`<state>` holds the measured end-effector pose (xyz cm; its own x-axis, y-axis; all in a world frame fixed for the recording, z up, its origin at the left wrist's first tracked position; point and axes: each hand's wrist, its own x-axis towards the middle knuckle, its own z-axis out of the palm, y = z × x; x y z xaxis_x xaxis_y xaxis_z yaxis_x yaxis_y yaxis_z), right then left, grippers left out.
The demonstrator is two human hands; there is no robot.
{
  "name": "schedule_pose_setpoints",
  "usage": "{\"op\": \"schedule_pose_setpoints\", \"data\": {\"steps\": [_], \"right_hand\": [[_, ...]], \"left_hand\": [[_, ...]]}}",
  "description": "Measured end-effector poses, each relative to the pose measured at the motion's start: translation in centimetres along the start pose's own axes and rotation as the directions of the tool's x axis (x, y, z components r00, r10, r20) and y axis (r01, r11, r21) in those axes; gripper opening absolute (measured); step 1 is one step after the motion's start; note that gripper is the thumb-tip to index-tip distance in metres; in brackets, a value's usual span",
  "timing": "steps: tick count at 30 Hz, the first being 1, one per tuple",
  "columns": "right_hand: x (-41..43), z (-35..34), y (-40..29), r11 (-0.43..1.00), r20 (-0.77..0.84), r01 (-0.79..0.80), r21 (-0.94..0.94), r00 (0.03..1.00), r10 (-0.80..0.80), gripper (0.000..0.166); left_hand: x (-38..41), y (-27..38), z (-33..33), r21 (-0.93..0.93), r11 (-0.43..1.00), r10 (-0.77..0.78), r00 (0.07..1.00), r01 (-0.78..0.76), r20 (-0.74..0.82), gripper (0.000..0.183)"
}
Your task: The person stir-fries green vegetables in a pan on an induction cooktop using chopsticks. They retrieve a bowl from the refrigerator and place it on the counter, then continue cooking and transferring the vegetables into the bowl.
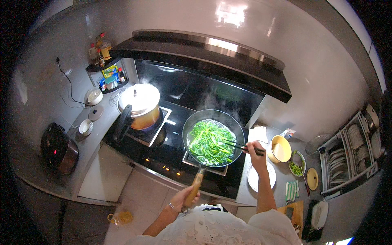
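My left hand (pixel 184 197) is closed around the wooden handle (pixel 194 189) of a dark wok (pixel 187 130) on the right burner. Green leafy vegetables (pixel 209 141) lie in bubbling liquid inside it, and steam rises above. My right hand (pixel 256 154) holds a pair of black chopsticks (pixel 237 145), their tips among the vegetables. Below my right forearm, partly hidden by it, is a white plate (pixel 253 177). On the left burner a pressure cooker (pixel 142 118) with a long black handle (pixel 123 122) stands with its lid on.
A yellow pot (pixel 279 149), a bowl of greens (pixel 296 168), a striped cloth (pixel 292 190) and a dish rack (pixel 349 156) are on the right. A range hood (pixel 202 58) hangs overhead. At left are a white cup (pixel 86 127) and a dark electric cooker (pixel 59 148).
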<state>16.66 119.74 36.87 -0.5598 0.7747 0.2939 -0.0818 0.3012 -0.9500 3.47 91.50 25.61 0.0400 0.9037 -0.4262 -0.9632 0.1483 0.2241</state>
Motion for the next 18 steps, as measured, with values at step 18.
{"op": "schedule_pose_setpoints", "data": {"steps": [18], "right_hand": [[-1.8,-1.2,-3.2,0.953,0.094,-0.109,-0.282,0.986,0.141,0.024]], "left_hand": [[-1.7,-1.2,-5.0,0.071,0.979,0.203,0.942,-0.191,-0.266,0.026]]}}
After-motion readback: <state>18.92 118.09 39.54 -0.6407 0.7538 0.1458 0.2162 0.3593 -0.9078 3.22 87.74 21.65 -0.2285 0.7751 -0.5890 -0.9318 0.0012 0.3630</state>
